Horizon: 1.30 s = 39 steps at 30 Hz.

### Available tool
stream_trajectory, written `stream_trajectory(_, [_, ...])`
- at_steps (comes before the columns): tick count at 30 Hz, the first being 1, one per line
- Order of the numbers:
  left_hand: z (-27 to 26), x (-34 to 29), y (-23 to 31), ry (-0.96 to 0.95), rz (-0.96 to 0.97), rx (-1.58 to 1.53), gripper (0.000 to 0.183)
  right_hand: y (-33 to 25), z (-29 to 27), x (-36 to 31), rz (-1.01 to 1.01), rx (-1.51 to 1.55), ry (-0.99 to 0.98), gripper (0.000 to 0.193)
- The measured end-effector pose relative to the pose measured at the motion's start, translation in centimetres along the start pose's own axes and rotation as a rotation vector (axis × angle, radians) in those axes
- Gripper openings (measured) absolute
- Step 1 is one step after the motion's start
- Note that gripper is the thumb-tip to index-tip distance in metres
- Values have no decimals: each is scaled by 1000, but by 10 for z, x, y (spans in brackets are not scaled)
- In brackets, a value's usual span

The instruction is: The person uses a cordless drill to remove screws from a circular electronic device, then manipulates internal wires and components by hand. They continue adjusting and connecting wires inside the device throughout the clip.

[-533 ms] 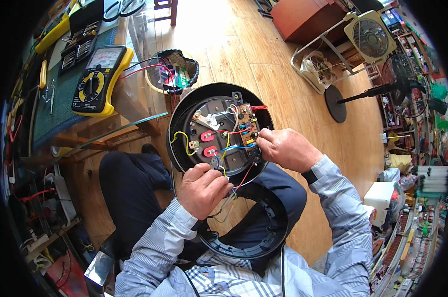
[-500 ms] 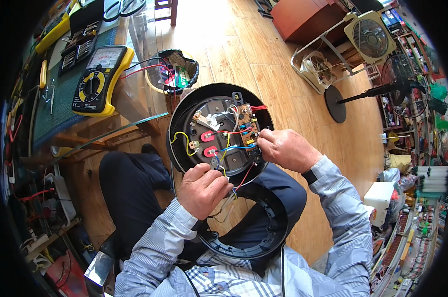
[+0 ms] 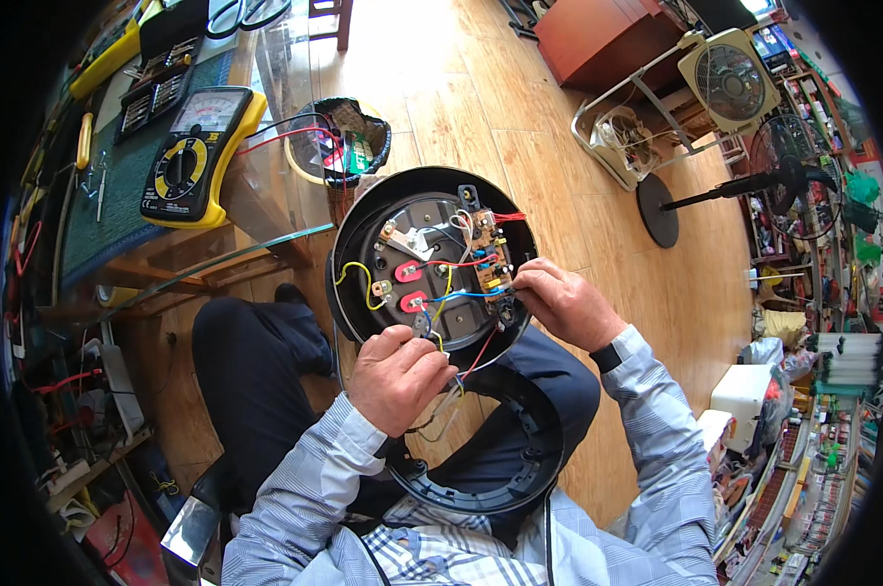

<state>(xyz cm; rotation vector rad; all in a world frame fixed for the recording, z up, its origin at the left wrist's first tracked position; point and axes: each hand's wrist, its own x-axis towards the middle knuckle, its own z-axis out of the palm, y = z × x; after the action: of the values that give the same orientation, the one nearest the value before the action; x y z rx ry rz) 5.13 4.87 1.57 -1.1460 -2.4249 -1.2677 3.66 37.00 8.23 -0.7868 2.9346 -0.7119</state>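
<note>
A round black appliance housing [image 3: 355,234] lies open before me, its wired underside facing up. Along its right inside runs a narrow brown circuit board [image 3: 484,256]. Red-capped terminals [image 3: 408,272] and yellow, blue and red wires sit around the middle. My left hand [image 3: 400,379] is closed at the near rim, pinching wires [image 3: 442,342] that run out of the housing. At the right rim, beside the board's near end, my right hand [image 3: 570,305] has its fingertips pressed together; what they hold is hidden. A loose black ring [image 3: 500,496] rests across my lap, below the housing.
To the left, a glass-topped table [image 3: 285,232] holds a yellow-and-black analog multimeter [image 3: 189,161] and a bit set [image 3: 156,93]. Beyond the housing stands a lined waste basket [image 3: 371,146]. A pedestal fan [image 3: 744,186] and crowded shelves [image 3: 822,430] line the right side.
My right hand has shifted slightly right and down, still at the housing's right rim. My left hand keeps its pinch on the wires, moving only a little left.
</note>
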Motion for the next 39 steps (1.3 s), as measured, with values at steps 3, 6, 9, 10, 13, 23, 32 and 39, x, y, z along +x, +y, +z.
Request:
stream_trajectory(3, [0,-1,-1,0,1,0,20,-1,9,-3,25,-24,71,21])
stream_trajectory(6, [0,-1,-1,2,2,-1,20,-4,16,-8,73,-101,43,19])
stream_trajectory(9, [1,-2,-1,-1,3,9,20,-5,18,-11,109,-82,37,20])
stream_trajectory(10, [1,-2,-1,-3,6,14,20,-5,19,-11,108,-47,50,20])
stream_trajectory(13, [2,-1,-2,4,7,12,21,-5,20,-11,111,44,93,21])
stream_trajectory(23, [7,32,35,76,22,31,39,-10,26,-12,130,23,156,25])
stream_trajectory(32, [47,55,24,10,1,173,38,-8,32,-15,123,73,236,23])
stream_trajectory(39, [47,54,24,16,-4,182,37,-6,36,-15,151,171,277,20])
